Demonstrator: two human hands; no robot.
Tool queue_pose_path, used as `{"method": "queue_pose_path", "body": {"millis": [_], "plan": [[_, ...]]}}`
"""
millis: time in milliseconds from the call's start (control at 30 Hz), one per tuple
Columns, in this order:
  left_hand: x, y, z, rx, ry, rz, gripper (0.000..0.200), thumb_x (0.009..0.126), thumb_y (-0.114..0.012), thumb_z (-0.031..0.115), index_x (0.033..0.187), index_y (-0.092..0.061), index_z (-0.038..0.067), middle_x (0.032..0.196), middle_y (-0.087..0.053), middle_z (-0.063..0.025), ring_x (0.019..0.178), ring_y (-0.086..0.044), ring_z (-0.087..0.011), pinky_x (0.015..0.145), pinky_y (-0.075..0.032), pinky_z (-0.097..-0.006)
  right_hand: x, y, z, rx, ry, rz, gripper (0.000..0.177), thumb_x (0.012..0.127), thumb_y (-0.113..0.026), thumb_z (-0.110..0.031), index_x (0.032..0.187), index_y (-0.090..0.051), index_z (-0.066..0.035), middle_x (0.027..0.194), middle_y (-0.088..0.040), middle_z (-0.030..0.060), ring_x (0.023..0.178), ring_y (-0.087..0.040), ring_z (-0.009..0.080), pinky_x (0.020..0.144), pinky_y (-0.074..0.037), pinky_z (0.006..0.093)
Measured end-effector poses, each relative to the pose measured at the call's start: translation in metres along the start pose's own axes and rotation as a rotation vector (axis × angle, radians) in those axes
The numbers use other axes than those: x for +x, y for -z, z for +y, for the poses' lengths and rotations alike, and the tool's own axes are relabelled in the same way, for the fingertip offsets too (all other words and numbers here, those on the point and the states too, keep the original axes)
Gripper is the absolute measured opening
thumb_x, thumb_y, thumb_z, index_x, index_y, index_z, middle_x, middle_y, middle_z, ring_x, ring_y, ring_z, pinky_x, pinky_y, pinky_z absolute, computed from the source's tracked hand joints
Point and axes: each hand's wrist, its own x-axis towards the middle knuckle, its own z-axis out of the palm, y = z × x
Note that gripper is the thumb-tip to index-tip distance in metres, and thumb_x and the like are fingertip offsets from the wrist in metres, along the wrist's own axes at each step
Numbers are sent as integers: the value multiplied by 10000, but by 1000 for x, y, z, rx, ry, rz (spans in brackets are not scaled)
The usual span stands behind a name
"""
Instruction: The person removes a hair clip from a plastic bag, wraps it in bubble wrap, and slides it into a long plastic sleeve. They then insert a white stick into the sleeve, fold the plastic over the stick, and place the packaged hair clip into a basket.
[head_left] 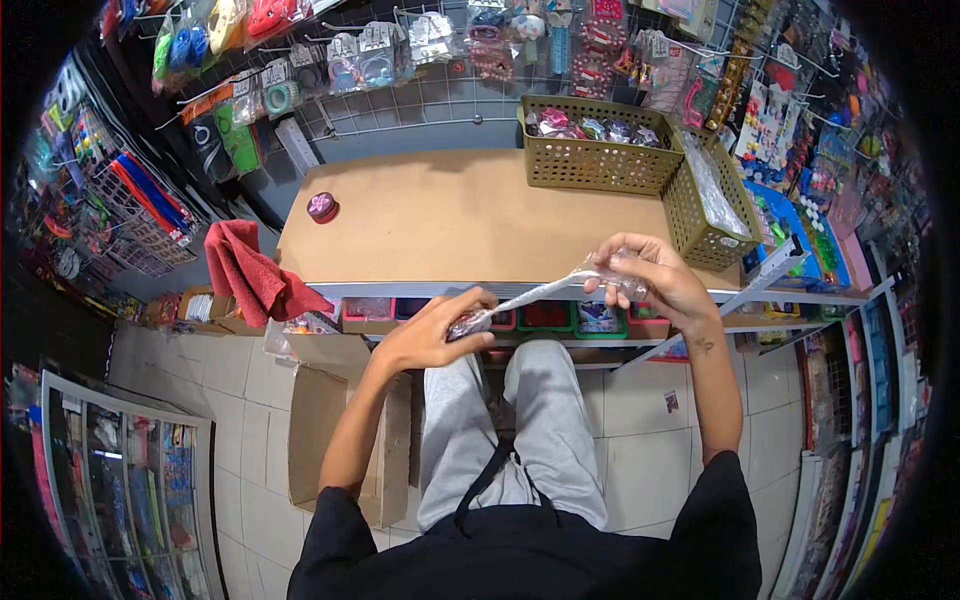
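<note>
A strip of clear plastic wrap (540,293) is stretched taut between my two hands, above the front edge of the brown table. My left hand (430,332) is closed around a small, dark, shiny object (470,324) from which the strip runs; its kind I cannot tell. Higher and to the right, my right hand (660,278) pinches the other end, with crumpled clear plastic bunched at its fingers. A small round dark-red tin (322,207) with a pink flower on its lid sits at the left of the tabletop (430,220).
Two olive perforated baskets (600,175) stand at the table's back right, one with small packaged goods, the other with clear plastic bags. A red cloth (250,275) hangs at the left corner. Below it is an open cardboard box (340,440). Packaged accessories hang on the wall grid (420,120).
</note>
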Motion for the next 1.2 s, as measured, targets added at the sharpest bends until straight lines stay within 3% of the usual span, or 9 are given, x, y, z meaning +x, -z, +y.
{"method": "queue_pose_path", "body": {"millis": [133, 300, 433, 567, 667, 733, 967, 1100, 1200], "plan": [[4, 5, -5, -189, -33, -20, 339, 850, -525, 158, 1149, -532, -1, 1091, -587, -166, 1025, -558, -321, 932, -417, -401, -6, -3, -6, 136, -74, 32, 287, 964, -538, -137, 1179, -533, 52, 1060, -653, 272, 816, -703, 195, 613, -568, 233], [6, 3, 4, -60, -117, 20, 337, 805, -618, 176, 1065, -498, -1, 1097, -548, -166, 1009, -532, -330, 912, -417, -394, -6, 24, 10, 271, 10, -14, 260, 977, -481, -115, 1217, -449, -19, 1034, -651, 311, 863, -719, 234, 605, -595, 261], [9, -3, 1, -100, -179, 120, 365, 767, -696, 198, 984, -475, 6, 969, -568, -162, 919, -552, -336, 842, -437, -395, -9, 22, 14, 344, -47, -56, 234, 987, -422, -92, 1155, -507, 48, 1103, -614, 346, 981, -691, 283, 639, -604, 266], [7, 6, 20, 108, 139, 54, 383, 759, -752, 180, 885, -417, 45, 865, -599, -114, 811, -580, -217, 747, -459, -317, -17, -3, -6, 112, -42, -7, 354, 960, -498, -106, 1261, -484, 80, 1239, -557, 323, 1082, -648, 291, 839, -570, 287], [3, 5, 18, 1, 164, 80, 391, 786, -757, 214, 874, -409, 57, 865, -600, -117, 808, -549, -172, 731, -443, -299, -22, -7, -7, -72, 68, -67, 457, 911, -602, -96, 1311, -463, 74, 1286, -548, 282, 1102, -639, 269, 934, -523, 299], [3, -1, -6, -111, -51, 95, 410, 803, -753, 272, 896, -427, 40, 795, -543, -112, 770, -562, -220, 701, -439, -347, -23, -10, -6, -130, 150, -113, 477, 871, -667, -75, 1289, -487, 67, 1258, -585, 246, 1083, -648, 253, 953, -506, 303], [3, -26, -11, -811, -91, -124, 249, 871, -684, 83, 887, -438, 50, 871, -506, -26, 931, -514, -114, 835, -435, -307, -17, -7, -5, -269, -37, 180, 217, 842, -712, -57, 1018, -651, 55, 1045, -696, 121, 982, -667, 188, 902, -514, 277], [11, -36, -26, -582, -43, -304, 273, 812, -732, 106, 858, -470, 44, 1028, -521, -41, 988, -510, -119, 887, -427, -287, -13, -9, 2, -816, 348, 197, 151, 849, -712, -87, 961, -682, 10, 879, -683, 61, 903, -644, 154, 864, -493, 290], [15, -46, -30, -691, -137, -193, 258, 785, -692, 65, 859, -445, 60, 1088, -571, -75, 956, -527, -121, 863, -436, -278, -10, -7, 6, -1037, 505, 228, 140, 868, -698, -117, 952, -678, -7, 807, -657, 48, 865, -630, 141, 826, -487, 286]]}}
